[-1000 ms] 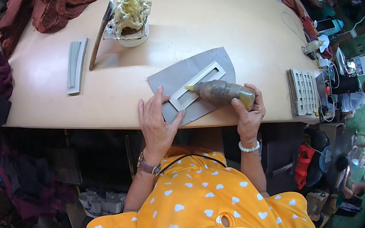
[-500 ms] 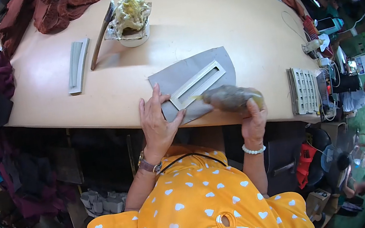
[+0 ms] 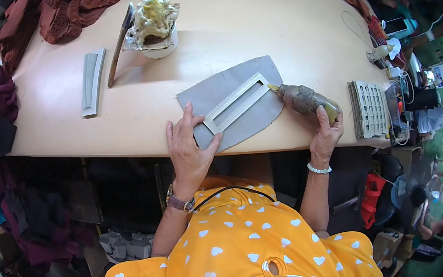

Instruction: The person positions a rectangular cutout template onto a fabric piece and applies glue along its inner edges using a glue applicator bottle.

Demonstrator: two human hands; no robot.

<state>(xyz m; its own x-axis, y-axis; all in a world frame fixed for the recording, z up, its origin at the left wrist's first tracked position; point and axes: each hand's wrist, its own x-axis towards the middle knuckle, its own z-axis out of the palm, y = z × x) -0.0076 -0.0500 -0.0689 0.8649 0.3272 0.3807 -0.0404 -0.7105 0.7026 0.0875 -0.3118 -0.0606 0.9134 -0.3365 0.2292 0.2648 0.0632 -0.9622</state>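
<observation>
A pale rectangular frame [image 3: 225,113] with a long slot lies slantwise on a piece of grey fabric [image 3: 258,79] near the table's front edge. My left hand [image 3: 186,143] rests at the frame's lower left end, fingers spread, with the thumb and a finger beside its corners. In my right hand [image 3: 327,135] is a glue bottle [image 3: 304,101], a squeeze bottle crusted with dark residue and amber toward its base. Tilted to the left, its yellow nozzle points at the frame's upper right end. Whether the tip touches the frame I cannot tell.
A pot [image 3: 160,48] topped with yellowish crusted material stands behind, a dark stick [image 3: 118,54] leaning by it. Pale strips [image 3: 91,83] lie left. Slotted pale panels [image 3: 370,109] are stacked right. Reddish-brown fabric [image 3: 65,16] is piled at the back left.
My right hand has moved right with the glue bottle, whose nozzle has gone from the middle of the frame to its upper right end. My left hand stays almost where it was.
</observation>
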